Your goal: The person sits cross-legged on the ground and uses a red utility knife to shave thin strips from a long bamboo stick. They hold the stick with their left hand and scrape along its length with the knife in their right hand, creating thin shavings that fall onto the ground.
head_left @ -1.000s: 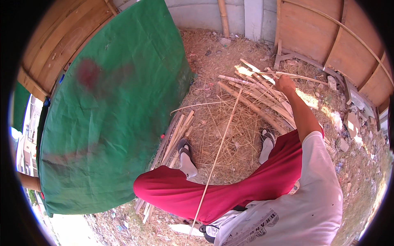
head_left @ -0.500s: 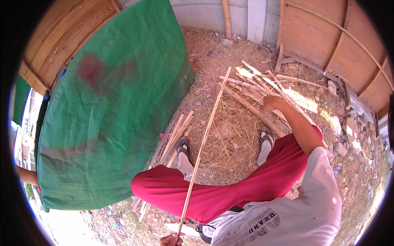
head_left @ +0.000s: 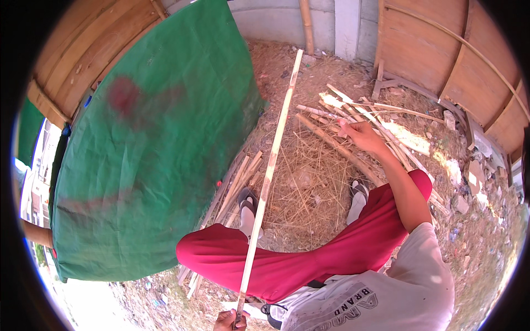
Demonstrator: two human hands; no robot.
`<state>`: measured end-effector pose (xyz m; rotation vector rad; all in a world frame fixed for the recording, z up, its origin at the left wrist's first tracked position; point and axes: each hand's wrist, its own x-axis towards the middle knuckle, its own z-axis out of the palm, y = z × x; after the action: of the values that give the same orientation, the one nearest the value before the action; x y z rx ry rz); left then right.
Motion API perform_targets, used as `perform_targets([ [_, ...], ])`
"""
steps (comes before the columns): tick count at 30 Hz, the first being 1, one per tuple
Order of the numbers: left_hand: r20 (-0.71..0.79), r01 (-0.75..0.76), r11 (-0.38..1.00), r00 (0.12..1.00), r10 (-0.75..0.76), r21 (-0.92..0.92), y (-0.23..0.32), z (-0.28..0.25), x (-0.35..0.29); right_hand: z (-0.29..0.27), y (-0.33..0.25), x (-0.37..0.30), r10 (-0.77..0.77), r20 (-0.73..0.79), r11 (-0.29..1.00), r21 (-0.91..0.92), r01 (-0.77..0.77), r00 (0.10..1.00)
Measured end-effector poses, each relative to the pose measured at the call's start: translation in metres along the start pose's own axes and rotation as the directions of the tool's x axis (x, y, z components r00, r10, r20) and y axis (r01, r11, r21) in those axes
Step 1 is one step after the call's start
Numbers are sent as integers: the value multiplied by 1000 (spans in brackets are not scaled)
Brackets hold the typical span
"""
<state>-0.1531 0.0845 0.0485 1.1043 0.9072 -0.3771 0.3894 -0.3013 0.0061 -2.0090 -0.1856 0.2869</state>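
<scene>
At the lower edge, my left hand [head_left: 229, 320] is closed round the near end of a long split bamboo strip [head_left: 271, 165]. The strip slants across my left leg, and its far end rises above the straw-covered ground. My right hand [head_left: 361, 138] is held over a pile of bamboo strips [head_left: 386, 129] at the right. Its fingers are drawn together, with a small pinkish patch at their tips. What they pinch, if anything, I cannot make out. A thicker bamboo piece [head_left: 353, 154] lies below that hand, in front of the pile.
A green tarp panel [head_left: 154, 143] stands close on the left, with another person's arm [head_left: 37, 234] at its edge. More strips [head_left: 234, 185] lie beside my left foot. Wooden panels [head_left: 430, 49] and rubble [head_left: 476, 176] line the right side.
The strip's far end has moved up and slightly left, and the strip now shows a broader face. My right hand has shifted slightly left and up, its fingers now more extended.
</scene>
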Motion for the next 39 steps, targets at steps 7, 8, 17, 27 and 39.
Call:
perform_targets([
  [7,-6,-32,997,999,33,71,-23,-26,5,-1,-14,13,176,-127,878,469,-97,976],
  [8,9,-12,993,1000,12,114,-19,-25,4,-1,-13,15,183,-143,859,504,-87,973],
  [17,38,56,990,997,-62,130,-13,-24,-3,-7,-19,26,181,-111,752,656,-65,977],
  [27,88,130,974,985,-148,184,-24,-43,-2,-9,-22,28,180,-132,629,777,-11,975],
  [39,90,20,969,995,-43,246,-40,-53,-1,-18,-13,26,143,-140,669,743,8,980],
])
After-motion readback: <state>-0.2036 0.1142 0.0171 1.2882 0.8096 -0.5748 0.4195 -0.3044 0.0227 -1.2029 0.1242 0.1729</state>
